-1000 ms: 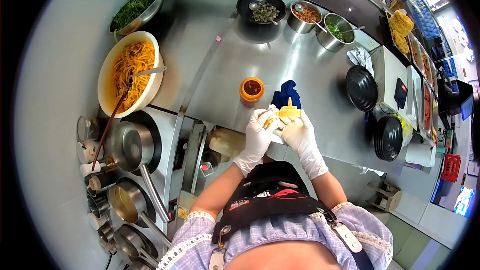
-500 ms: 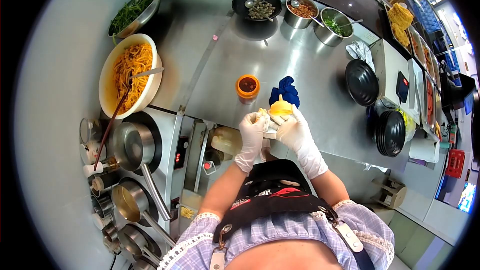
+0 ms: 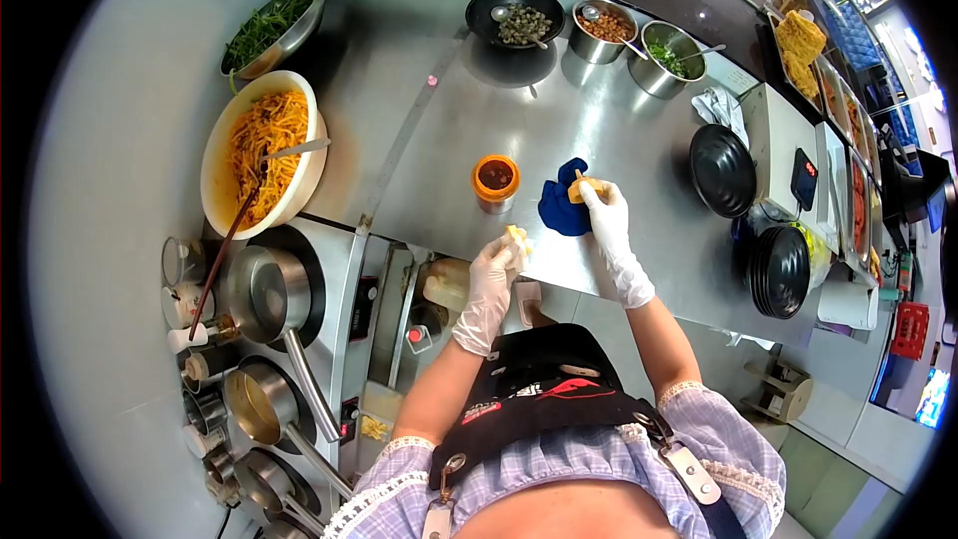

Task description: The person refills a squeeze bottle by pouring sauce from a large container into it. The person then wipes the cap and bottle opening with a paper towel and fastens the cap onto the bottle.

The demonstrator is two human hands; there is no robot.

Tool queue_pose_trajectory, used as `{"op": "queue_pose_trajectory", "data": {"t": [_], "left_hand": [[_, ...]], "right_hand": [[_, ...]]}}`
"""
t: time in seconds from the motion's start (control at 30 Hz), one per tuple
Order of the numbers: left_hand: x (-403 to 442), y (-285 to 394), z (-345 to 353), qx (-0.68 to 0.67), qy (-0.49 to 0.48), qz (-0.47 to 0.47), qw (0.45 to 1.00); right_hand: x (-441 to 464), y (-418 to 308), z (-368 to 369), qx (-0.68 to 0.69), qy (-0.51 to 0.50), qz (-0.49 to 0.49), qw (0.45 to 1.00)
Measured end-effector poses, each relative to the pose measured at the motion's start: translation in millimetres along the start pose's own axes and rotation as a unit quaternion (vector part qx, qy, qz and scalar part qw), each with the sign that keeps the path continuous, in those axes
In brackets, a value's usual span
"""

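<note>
Both hands wear white gloves. My right hand (image 3: 611, 225) grips a yellow nozzle cap (image 3: 582, 190), tilted, over a crumpled blue cloth (image 3: 564, 214). Whether cap and cloth touch, I cannot tell. A crumpled, yellow-stained white wad (image 3: 518, 239), which looks like tissue, is pinched in my left hand (image 3: 491, 279) near the counter's front edge. Between and beyond the hands stands an uncapped bottle (image 3: 496, 202) with an orange rim and dark red sauce inside, upright and touched by neither hand.
On the steel counter (image 3: 399, 70) stand a white bowl of noodles (image 3: 313, 175), a black dish (image 3: 479, 12), two metal pots (image 3: 597, 48) of toppings and black bowls (image 3: 722, 172). Pans with long handles (image 3: 309, 379) sit on burners at left.
My hands have parted. The right one has carried the yellow cap up and right to the blue cloth and tipped it. My left hand has dropped slightly, with the wad still in it.
</note>
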State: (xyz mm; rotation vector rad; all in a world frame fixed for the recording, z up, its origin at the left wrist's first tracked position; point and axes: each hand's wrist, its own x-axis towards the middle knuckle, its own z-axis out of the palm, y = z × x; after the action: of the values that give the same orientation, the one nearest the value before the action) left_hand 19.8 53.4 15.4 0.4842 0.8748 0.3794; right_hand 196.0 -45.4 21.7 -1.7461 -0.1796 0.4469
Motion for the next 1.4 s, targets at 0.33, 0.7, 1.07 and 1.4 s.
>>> {"op": "queue_pose_trajectory", "data": {"t": [0.33,0.7,1.07,1.4], "left_hand": [[2.2,10.0,-2.9,-0.082,-0.05,-0.058,0.994],[7.0,9.0,3.4,-0.103,-0.062,-0.071,0.99],[-2.6,8.2,17.4,0.078,-0.118,0.034,0.989],[1.9,59.1,8.2,0.475,0.056,0.361,0.801]], "right_hand": [[24.1,-4.3,-11.1,0.106,-0.053,0.086,0.989],[33.8,16.7,-24.7,0.024,0.05,0.063,0.996],[-67.9,-17.0,14.4,0.111,-0.244,0.032,0.963],[22.2,-76.4,22.0,-0.049,-0.174,-0.134,0.974]]}}
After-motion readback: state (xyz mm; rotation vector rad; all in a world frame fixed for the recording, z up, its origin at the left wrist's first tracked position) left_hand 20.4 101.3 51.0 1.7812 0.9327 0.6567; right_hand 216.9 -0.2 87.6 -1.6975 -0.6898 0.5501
